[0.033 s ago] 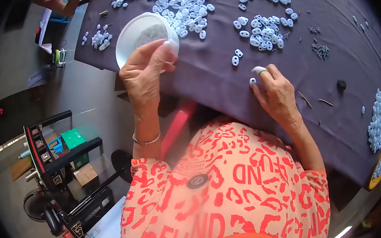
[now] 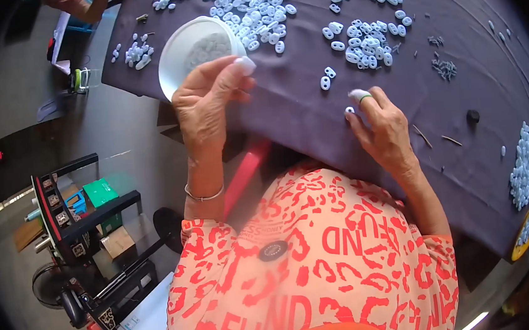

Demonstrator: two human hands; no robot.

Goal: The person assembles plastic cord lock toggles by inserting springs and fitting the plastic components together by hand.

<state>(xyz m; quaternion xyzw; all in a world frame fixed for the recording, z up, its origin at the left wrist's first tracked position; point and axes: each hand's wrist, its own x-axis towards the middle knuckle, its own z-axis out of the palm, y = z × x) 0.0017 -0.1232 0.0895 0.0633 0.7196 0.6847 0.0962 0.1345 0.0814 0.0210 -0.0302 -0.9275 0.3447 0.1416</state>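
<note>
My left hand [image 2: 206, 104] is raised in front of a white plastic tub [image 2: 171, 69], thumb and fingers closed in a pinch. White shows at its fingertips; whether this is a small piece or a fingertip cover, I cannot tell. Farther right, my right hand [image 2: 383, 123] is low over the dark tablecloth. Its index finger has a white covering with a green band. At its thumb tip a small white plastic piece with holes [image 2: 349, 111] is pinched. Two similar two-hole pieces [image 2: 325, 83] lie just beyond that hand. The tub has many pale pieces inside.
A large pile of two-hole pieces [image 2: 257, 11] covers the far side, with a smaller heap [image 2: 367, 46] nearer. Small grey pins [image 2: 444, 69], thin sticks [image 2: 422, 137] and a black lump [image 2: 473, 116] lie right. A yellow-rimmed dish [image 2: 516, 255] sits at the right edge. Another person's arm [image 2: 84, 8] shows far left.
My left hand has shifted slightly to the right, its white fingertip area now farther past the tub's edge. The right hand looks nearly unchanged.
</note>
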